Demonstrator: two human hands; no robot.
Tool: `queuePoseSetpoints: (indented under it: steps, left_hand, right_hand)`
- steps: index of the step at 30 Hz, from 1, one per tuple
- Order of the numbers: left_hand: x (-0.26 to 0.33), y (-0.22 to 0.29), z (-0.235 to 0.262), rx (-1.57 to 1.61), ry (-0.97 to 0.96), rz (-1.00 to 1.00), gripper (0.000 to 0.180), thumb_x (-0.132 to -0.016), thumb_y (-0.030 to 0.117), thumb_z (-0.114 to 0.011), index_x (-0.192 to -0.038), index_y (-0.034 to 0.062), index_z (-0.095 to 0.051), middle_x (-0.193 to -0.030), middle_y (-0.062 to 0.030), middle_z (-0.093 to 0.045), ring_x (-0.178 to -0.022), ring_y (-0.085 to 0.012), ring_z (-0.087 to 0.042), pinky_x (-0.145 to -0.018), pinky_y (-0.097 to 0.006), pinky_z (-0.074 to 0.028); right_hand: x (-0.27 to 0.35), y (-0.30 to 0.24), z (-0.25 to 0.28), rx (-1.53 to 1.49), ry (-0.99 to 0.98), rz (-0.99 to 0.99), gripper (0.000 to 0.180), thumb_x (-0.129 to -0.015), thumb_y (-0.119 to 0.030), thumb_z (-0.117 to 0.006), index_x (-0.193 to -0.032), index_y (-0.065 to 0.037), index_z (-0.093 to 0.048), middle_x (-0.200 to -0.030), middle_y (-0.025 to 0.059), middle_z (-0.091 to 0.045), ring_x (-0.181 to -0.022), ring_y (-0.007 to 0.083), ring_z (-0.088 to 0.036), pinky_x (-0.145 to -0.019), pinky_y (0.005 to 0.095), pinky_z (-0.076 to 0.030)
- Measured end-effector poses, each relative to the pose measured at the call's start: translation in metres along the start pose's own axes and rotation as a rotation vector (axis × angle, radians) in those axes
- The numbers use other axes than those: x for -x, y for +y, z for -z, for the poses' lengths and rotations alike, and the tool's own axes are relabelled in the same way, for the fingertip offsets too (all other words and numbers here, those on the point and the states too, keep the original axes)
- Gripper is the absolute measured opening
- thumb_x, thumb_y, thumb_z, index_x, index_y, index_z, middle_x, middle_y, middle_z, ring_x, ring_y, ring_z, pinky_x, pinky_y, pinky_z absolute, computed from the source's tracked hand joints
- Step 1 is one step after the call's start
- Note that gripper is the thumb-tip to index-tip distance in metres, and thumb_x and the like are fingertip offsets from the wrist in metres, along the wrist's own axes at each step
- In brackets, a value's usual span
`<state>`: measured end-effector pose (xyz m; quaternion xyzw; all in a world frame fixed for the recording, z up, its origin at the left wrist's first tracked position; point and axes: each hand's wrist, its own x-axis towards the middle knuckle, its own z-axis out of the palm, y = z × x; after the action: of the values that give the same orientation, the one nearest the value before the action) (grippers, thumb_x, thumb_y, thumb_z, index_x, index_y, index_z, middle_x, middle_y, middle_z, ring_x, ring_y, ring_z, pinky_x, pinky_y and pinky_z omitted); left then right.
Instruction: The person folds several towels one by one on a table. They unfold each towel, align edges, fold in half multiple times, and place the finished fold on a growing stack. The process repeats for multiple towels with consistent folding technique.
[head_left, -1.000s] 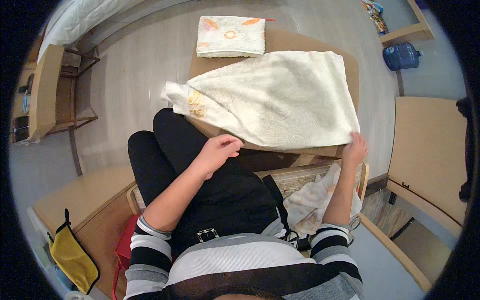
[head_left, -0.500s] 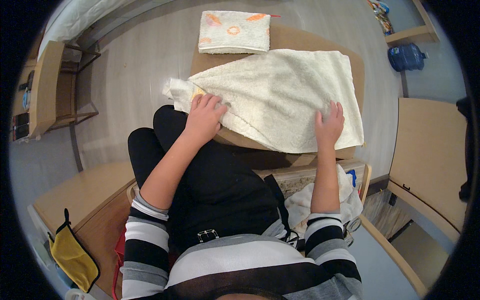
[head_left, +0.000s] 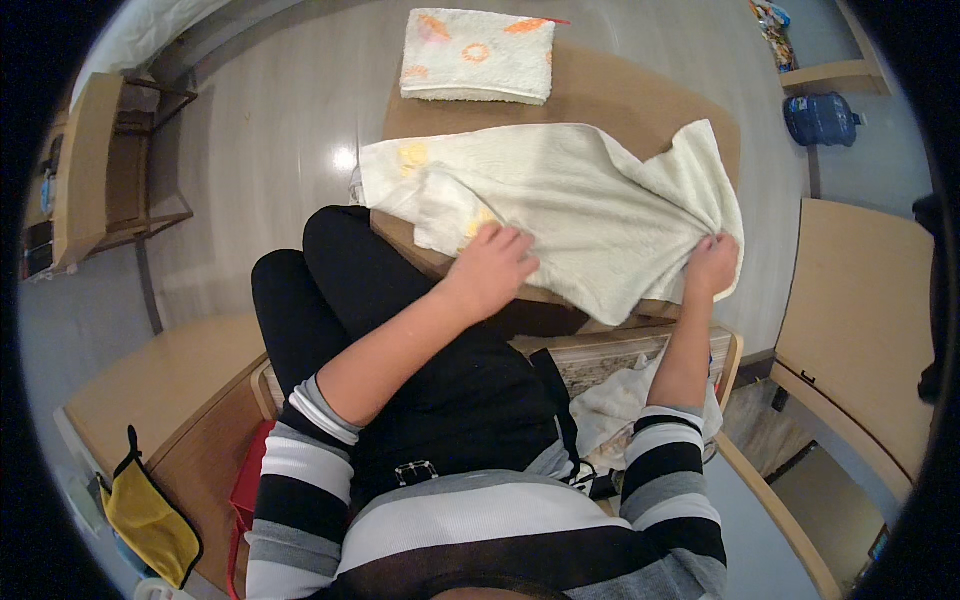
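Observation:
A cream-white towel point(head_left: 560, 190) with yellow patches near its left end lies spread and creased over a brown padded surface point(head_left: 620, 85). My right hand point(head_left: 712, 265) is closed on the towel near its right end, and folds fan out from that grip. By the near edge, beside a yellow patch, my left hand point(head_left: 492, 270) has its fingers curled onto the towel; the fingertips are partly hidden and slightly blurred. Beyond it sits a folded white towel point(head_left: 478, 60) with orange prints.
Below the surface, whitish cloth point(head_left: 610, 405) lies by my right forearm. A yellow pouch with black trim point(head_left: 150, 520) hangs at lower left, near a wooden cabinet point(head_left: 170, 390). A blue water jug point(head_left: 820, 120) lies at far right, above a tan panel point(head_left: 850, 310).
Both hands have moved right and slightly nearer. My right hand, flat before, has gathered the towel; its right end is bunched. The towel's left end is less crumpled and shows more yellow.

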<state>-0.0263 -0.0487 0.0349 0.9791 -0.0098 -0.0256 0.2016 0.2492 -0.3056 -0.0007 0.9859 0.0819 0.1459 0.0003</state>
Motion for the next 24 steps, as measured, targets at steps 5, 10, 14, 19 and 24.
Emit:
queuePoseSetpoints:
  steps: [5,10,14,19,24]
  left_hand:
    - [0.013,0.007,0.021,0.267,-0.053,0.143,0.024,-0.081,0.027,-0.068,-0.096,0.0085,-0.063,-0.097,-0.0083,-0.064,-0.093,-0.0283,-0.062,-0.082,-0.041,-0.048]
    - [0.035,-0.032,0.037,0.076,0.284,0.532,0.031,-0.083,0.025,-0.068,-0.105,0.0050,-0.060,-0.108,-0.0149,-0.060,-0.100,-0.0330,-0.058,-0.082,-0.043,-0.048]
    - [0.046,-0.054,0.042,0.156,0.274,0.865,0.061,-0.079,0.030,-0.074,-0.126,0.0010,-0.048,-0.125,-0.0221,-0.051,-0.116,-0.0387,-0.050,-0.094,-0.044,-0.044]
    - [0.049,-0.062,0.040,0.418,0.217,1.053,0.062,-0.078,0.031,-0.076,-0.126,0.0026,-0.050,-0.119,-0.0207,-0.055,-0.114,-0.0356,-0.052,-0.095,-0.044,-0.044]
    - [0.062,-0.062,0.034,0.284,0.264,0.847,0.037,-0.072,0.023,-0.079,-0.101,0.0063,-0.064,-0.110,-0.0120,-0.058,-0.104,-0.0306,-0.056,-0.087,-0.041,-0.046]
  right_hand:
    - [0.000,-0.011,0.029,-0.041,0.184,0.212,0.031,-0.079,-0.011,-0.063,-0.110,-0.007,-0.062,-0.112,0.0164,-0.061,-0.109,0.0344,-0.056,-0.096,0.0458,-0.042]
    - [0.037,-0.103,0.035,-0.756,-0.038,0.514,0.029,-0.078,-0.001,-0.060,-0.107,-0.004,-0.064,-0.117,0.0185,-0.062,-0.111,0.0353,-0.058,-0.095,0.0425,-0.046]
    - [0.071,-0.201,0.041,-0.891,-0.233,0.732,0.029,-0.080,-0.004,-0.062,-0.109,-0.008,-0.063,-0.118,0.0115,-0.062,-0.096,0.0301,-0.065,-0.077,0.0386,-0.054]
    - [0.096,-0.293,0.052,-0.853,-0.351,0.965,0.031,-0.081,-0.012,-0.064,-0.111,-0.010,-0.061,-0.121,0.0068,-0.059,-0.090,0.0292,-0.065,-0.074,0.0403,-0.054]
    - [0.112,-0.337,0.057,-0.680,-0.538,1.069,0.036,-0.080,-0.016,-0.066,-0.115,-0.011,-0.060,-0.108,0.0074,-0.058,-0.089,0.0297,-0.064,-0.072,0.0427,-0.053]
